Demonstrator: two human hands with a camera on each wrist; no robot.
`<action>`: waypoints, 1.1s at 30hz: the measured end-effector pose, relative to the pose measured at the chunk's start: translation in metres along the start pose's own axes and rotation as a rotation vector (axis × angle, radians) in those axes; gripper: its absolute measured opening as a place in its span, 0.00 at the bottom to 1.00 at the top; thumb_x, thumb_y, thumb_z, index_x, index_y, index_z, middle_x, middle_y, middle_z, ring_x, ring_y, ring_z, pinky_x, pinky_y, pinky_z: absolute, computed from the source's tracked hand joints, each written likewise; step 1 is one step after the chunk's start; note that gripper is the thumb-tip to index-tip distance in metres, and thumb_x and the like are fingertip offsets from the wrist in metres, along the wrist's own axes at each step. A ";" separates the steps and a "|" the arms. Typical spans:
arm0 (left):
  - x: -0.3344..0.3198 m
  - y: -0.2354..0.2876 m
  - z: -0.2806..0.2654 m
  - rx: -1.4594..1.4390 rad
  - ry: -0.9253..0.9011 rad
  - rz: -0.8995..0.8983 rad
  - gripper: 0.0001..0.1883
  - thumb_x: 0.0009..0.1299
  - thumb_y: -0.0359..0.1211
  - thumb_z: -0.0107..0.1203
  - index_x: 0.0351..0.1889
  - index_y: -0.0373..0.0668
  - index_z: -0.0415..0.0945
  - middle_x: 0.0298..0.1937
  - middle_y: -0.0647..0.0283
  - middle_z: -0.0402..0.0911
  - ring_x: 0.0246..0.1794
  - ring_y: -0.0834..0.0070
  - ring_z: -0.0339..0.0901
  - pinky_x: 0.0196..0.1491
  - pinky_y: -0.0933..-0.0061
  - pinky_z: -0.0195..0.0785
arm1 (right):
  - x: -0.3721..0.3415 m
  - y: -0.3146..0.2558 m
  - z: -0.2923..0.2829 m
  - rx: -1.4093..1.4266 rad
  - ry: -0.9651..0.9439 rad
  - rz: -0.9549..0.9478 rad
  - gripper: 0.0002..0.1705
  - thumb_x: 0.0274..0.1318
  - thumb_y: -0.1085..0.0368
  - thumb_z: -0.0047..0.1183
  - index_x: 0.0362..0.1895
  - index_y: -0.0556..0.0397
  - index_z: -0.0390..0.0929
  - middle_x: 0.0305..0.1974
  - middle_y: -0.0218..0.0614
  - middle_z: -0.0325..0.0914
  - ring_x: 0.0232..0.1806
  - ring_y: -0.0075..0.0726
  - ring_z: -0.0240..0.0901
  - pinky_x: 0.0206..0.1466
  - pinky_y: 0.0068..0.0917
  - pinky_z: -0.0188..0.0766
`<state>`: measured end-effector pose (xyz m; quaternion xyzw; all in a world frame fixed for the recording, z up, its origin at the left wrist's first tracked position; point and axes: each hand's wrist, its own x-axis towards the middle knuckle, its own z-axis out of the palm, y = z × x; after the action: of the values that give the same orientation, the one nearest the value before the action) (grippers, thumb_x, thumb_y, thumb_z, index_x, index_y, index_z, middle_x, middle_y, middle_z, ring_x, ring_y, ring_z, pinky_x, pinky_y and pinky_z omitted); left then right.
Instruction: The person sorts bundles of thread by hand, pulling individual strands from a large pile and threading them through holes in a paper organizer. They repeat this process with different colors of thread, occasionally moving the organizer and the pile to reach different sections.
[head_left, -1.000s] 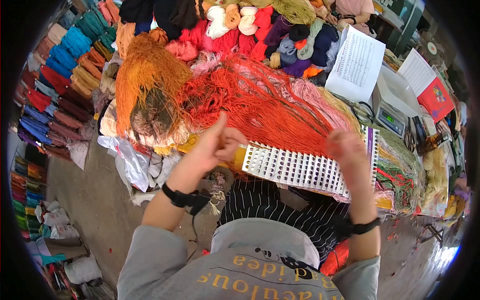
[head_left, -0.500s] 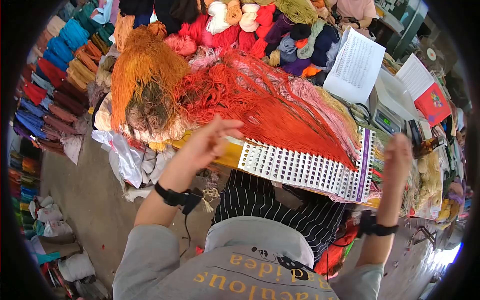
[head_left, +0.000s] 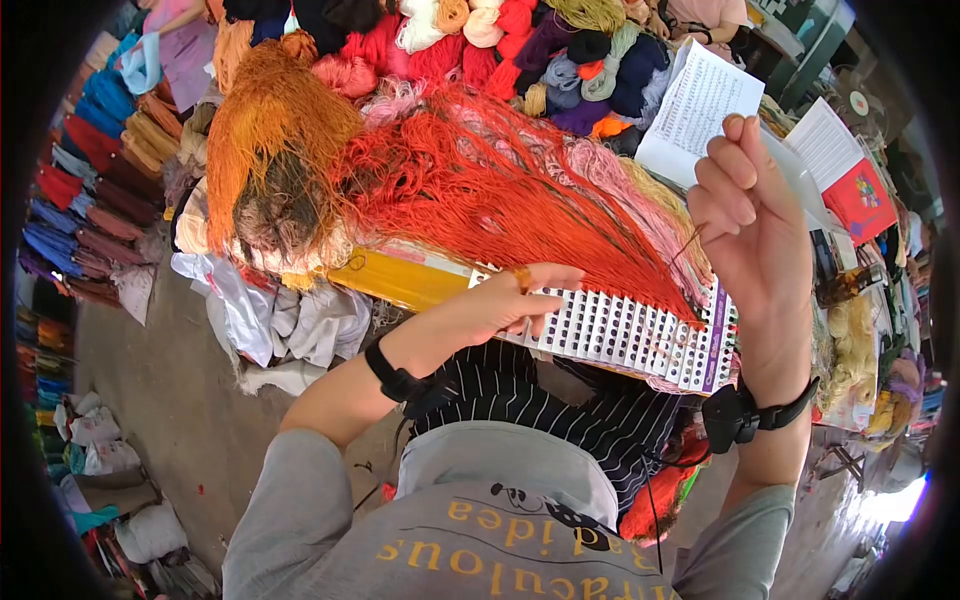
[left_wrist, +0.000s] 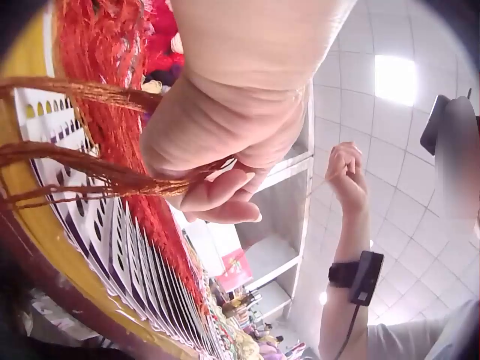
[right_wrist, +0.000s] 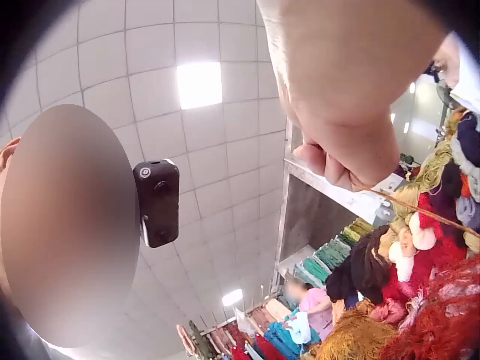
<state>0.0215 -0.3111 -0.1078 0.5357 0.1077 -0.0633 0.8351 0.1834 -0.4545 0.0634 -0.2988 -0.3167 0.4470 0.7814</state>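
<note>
My left hand [head_left: 505, 302] is over the left end of a row of white punched cards [head_left: 625, 338]. In the left wrist view its curled fingers hold rust-orange threads [left_wrist: 112, 176], which loop toward the table edge. My right hand [head_left: 752, 215] is raised in front of the paper sheet, with thumb and fingers pinched together. From its fingertips a thin thread [right_wrist: 424, 213] runs off taut in the right wrist view. Long red threads [head_left: 520, 205] fan out behind the cards, their near ends at the card holes.
An orange-brown yarn bundle [head_left: 275, 120] lies on the left. Many coloured skeins [head_left: 480, 25] are piled at the back. A printed sheet [head_left: 690, 105] and a red booklet [head_left: 862, 202] are at right. A plastic bag [head_left: 235, 305] hangs by the yellow table edge [head_left: 400, 280]. Other people are behind.
My left hand has moved right, from the yellow edge to over the cards. The right hand has gone from the cards out to the right, then up in front of the sheet.
</note>
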 end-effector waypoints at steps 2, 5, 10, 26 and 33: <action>0.006 0.000 0.013 0.014 -0.010 -0.027 0.23 0.68 0.28 0.49 0.62 0.41 0.62 0.57 0.63 0.69 0.20 0.87 0.66 0.20 0.88 0.54 | 0.003 0.002 0.004 0.019 -0.012 -0.010 0.11 0.65 0.60 0.42 0.42 0.55 0.70 0.24 0.21 0.60 0.21 0.16 0.52 0.26 0.15 0.52; 0.021 -0.008 0.026 0.057 -0.018 -0.080 0.24 0.65 0.29 0.53 0.60 0.42 0.65 0.53 0.65 0.71 0.21 0.87 0.66 0.21 0.88 0.56 | 0.005 0.005 0.007 0.053 -0.043 -0.014 0.11 0.65 0.61 0.42 0.42 0.56 0.70 0.24 0.21 0.60 0.22 0.17 0.52 0.26 0.16 0.53; 0.050 -0.040 0.047 0.255 0.115 0.066 0.21 0.62 0.30 0.59 0.54 0.40 0.70 0.43 0.65 0.76 0.19 0.86 0.66 0.20 0.84 0.59 | 0.007 0.009 0.009 0.091 -0.057 -0.034 0.11 0.66 0.62 0.41 0.42 0.56 0.70 0.24 0.22 0.59 0.22 0.17 0.52 0.26 0.16 0.53; -0.002 -0.025 0.010 0.296 0.142 -0.031 0.09 0.68 0.32 0.51 0.34 0.36 0.79 0.28 0.65 0.79 0.15 0.86 0.66 0.19 0.85 0.54 | -0.073 -0.131 -0.086 0.155 0.178 -0.430 0.08 0.64 0.68 0.38 0.43 0.58 0.65 0.42 0.36 0.69 0.29 0.24 0.60 0.34 0.23 0.53; -0.052 0.028 -0.012 0.289 0.422 0.154 0.17 0.73 0.40 0.42 0.50 0.38 0.73 0.42 0.62 0.80 0.16 0.88 0.64 0.17 0.89 0.49 | -0.171 -0.192 -0.174 -0.092 0.266 -0.608 0.05 0.63 0.69 0.41 0.36 0.57 0.63 0.25 0.28 0.60 0.22 0.23 0.50 0.27 0.21 0.47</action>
<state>-0.0238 -0.2894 -0.0754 0.6573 0.2283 0.0987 0.7114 0.3453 -0.7192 0.0605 -0.2813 -0.3063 0.1357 0.8992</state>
